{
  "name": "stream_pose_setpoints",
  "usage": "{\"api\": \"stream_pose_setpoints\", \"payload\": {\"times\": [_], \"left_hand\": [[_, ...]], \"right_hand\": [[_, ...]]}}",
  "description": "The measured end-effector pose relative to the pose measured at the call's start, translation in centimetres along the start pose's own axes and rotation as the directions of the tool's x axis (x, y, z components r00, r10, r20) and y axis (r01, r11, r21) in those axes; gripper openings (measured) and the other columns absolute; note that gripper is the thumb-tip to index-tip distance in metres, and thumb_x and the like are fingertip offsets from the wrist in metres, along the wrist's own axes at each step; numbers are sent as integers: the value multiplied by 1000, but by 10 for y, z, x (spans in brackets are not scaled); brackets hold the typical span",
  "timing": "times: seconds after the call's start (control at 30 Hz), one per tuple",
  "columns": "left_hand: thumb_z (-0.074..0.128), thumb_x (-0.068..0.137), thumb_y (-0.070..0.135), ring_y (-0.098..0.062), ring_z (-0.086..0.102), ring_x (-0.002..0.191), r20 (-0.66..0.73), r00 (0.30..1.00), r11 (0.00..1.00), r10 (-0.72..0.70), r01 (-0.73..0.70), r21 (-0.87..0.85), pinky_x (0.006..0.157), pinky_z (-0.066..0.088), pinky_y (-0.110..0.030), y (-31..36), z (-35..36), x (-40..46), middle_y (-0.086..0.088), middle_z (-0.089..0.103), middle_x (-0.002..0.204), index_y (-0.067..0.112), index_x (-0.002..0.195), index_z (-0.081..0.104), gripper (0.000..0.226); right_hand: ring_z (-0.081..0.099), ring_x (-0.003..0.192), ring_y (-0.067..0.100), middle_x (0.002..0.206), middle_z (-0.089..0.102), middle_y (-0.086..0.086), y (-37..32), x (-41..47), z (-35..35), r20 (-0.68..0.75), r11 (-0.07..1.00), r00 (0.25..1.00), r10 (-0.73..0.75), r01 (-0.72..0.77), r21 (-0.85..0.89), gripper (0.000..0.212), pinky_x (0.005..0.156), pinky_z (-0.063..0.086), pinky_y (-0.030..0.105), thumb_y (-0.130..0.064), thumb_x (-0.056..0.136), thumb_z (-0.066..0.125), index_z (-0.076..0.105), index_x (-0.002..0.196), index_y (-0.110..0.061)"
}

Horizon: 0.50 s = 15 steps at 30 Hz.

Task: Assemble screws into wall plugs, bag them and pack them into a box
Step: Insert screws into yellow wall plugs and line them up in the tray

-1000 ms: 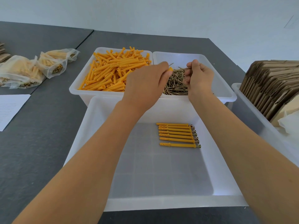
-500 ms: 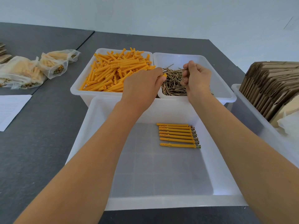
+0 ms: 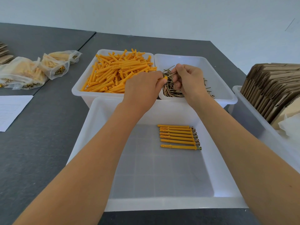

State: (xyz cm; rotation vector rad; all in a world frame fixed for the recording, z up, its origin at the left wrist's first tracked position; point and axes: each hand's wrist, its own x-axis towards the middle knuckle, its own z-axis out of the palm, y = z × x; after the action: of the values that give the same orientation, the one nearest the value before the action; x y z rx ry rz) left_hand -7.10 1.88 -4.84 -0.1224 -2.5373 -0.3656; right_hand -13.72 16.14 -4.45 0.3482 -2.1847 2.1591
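Observation:
My left hand (image 3: 142, 88) grips an orange wall plug (image 3: 165, 78); only its end shows past my fingers. My right hand (image 3: 189, 80) pinches a brass screw (image 3: 171, 75) whose tip points at the plug's end. Both hands hover over the gap between the bin of loose orange plugs (image 3: 113, 73) and the bin of loose screws (image 3: 219, 95). In the big white tray (image 3: 97, 127) in front of me, several assembled plugs with screws (image 3: 177, 137) lie in a neat row.
Filled clear bags (image 3: 32, 72) of assembled plugs lie at the far left on the grey table, with a lined sheet of paper (image 3: 11, 111) nearer. A white bin on the right holds flat cardboard boxes (image 3: 272, 88) and some white bags.
Both hands have dropped slightly toward me and drawn together, and the screw now points into the plug's end. The tray's row is unchanged.

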Motion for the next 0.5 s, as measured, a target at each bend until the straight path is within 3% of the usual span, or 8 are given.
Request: {"api": "stream_pose_setpoints", "payload": {"times": [0.1, 0.17, 0.23, 0.3, 0.33, 0.4, 0.5], "left_hand": [[39, 104, 38, -18, 54, 72, -18, 997, 991, -72, 70, -112, 55, 35, -31, 4, -1, 2, 5, 59, 75, 20, 96, 66, 33], [38, 103, 29, -10, 50, 63, 6, 993, 951, -121, 118, -287, 55, 33, -29, 9, -5, 5, 9, 60, 69, 18, 93, 69, 34], [38, 103, 20, -6, 40, 49, 83, 984, 801, -155, 175, -573, 50, 29, -21, 14, -11, 10, 15, 52, 53, 15, 89, 70, 35], [39, 104, 19, -3, 38, 49, 240, 960, 533, -147, 281, -798, 49, 32, -16, 19, -22, 13, 14, 47, 52, 15, 91, 70, 34], [39, 105, 21, -3, 44, 53, 335, 938, 429, -87, 339, -837, 52, 37, -17, 21, -27, 13, 13, 51, 58, 16, 94, 69, 32], [42, 105, 23, -8, 61, 71, 488, 866, 365, 108, 422, -830, 65, 49, -23, 21, -34, 11, 8, 63, 74, 19, 99, 68, 26], [51, 102, 19, -12, 70, 97, 639, 679, 471, 362, 458, -754, 86, 55, -29, 22, -34, 6, 1, 74, 98, 17, 104, 66, 15]], "right_hand": [[43, 44, 18, 58, 60, 7, -1, -1, 3, 139, 997, 990, 10, 2, -81, 51, 46, 38, 24, -37, 107, 34, 72, 88, -7], [43, 43, 17, 59, 62, 8, -3, 2, 1, 106, 997, 991, 83, -82, -16, 65, 46, 38, 22, -50, 105, 21, 73, 90, -13], [43, 44, 17, 60, 62, 7, -1, 8, -6, 32, 985, 988, 151, -153, 84, 72, 47, 38, 22, -55, 104, 15, 72, 93, -13], [43, 44, 15, 57, 60, 3, 1, 11, -14, -46, 959, 974, 222, -210, 188, 69, 48, 38, 23, -51, 105, 15, 69, 92, -9], [43, 44, 14, 54, 58, 2, 2, 12, -18, -84, 938, 961, 263, -234, 256, 66, 49, 38, 23, -47, 106, 17, 67, 90, -8], [43, 46, 14, 51, 56, 1, 3, 14, -23, -134, 878, 935, 329, -251, 408, 58, 51, 39, 23, -40, 107, 21, 63, 86, -7], [41, 47, 14, 50, 54, 2, 2, 16, -26, -143, 798, 915, 378, -244, 551, 49, 47, 38, 20, -30, 106, 25, 61, 83, -4]]}}
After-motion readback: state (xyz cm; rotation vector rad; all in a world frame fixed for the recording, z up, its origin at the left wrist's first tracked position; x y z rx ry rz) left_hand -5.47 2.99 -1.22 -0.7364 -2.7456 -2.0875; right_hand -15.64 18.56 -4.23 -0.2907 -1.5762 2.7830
